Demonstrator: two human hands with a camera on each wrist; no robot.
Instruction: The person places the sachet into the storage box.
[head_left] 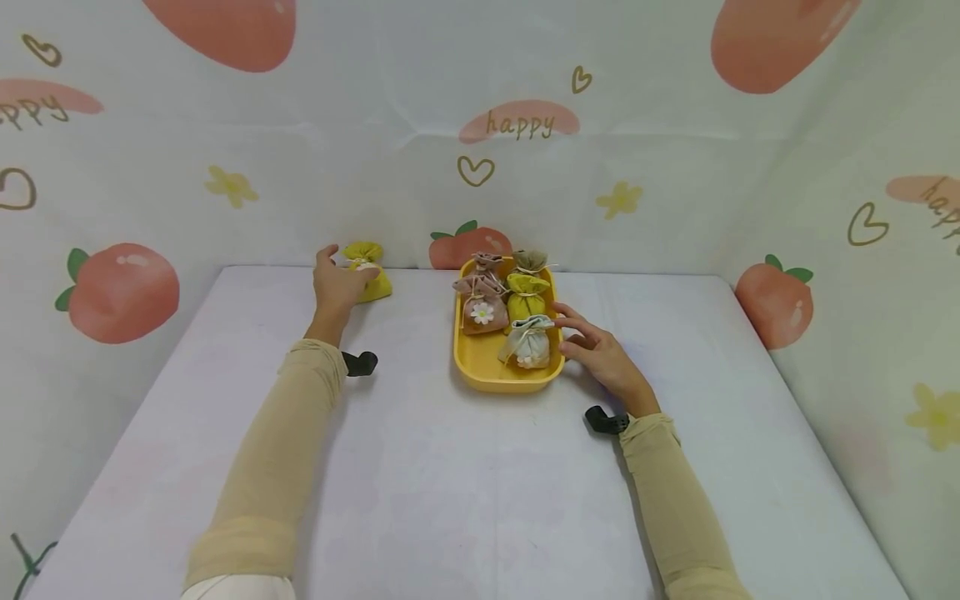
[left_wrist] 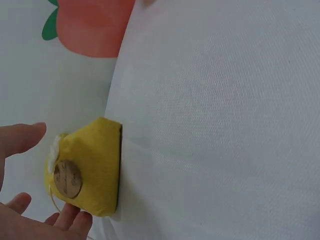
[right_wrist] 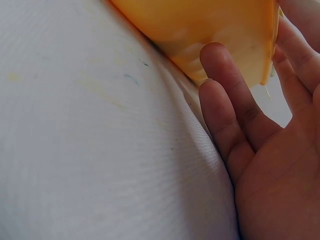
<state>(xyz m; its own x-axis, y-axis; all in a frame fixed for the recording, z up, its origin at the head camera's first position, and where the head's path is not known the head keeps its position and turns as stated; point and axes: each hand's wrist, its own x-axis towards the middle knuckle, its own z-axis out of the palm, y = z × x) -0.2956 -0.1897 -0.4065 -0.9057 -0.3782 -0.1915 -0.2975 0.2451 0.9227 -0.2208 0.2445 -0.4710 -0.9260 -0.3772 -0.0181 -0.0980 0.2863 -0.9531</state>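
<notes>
A yellow drawstring pouch (head_left: pixel 375 285) stands at the table's back left, a round brown tag on its side in the left wrist view. My left hand (head_left: pixel 337 287) is around it, thumb and fingers spread to either side; fingertips (left_wrist: pixel 75 216) lie against the pouch's lower side while the thumb looks apart from it. A yellow tray (head_left: pixel 480 371) holds several small pouches, among them a pink one (head_left: pixel 486 317) with a white flower and a pale one (head_left: pixel 529 343). At the tray's right side, my right hand (head_left: pixel 603 358) has its fingers extended by the wall and rim.
The table (head_left: pixel 465 492) has a white cover. Directly behind it hangs a white curtain (head_left: pixel 360 108) printed with peaches, hearts and flowers. Within the tray, another yellow pouch (head_left: pixel 527 300) and a grey-green one (head_left: pixel 531 261) line the right side.
</notes>
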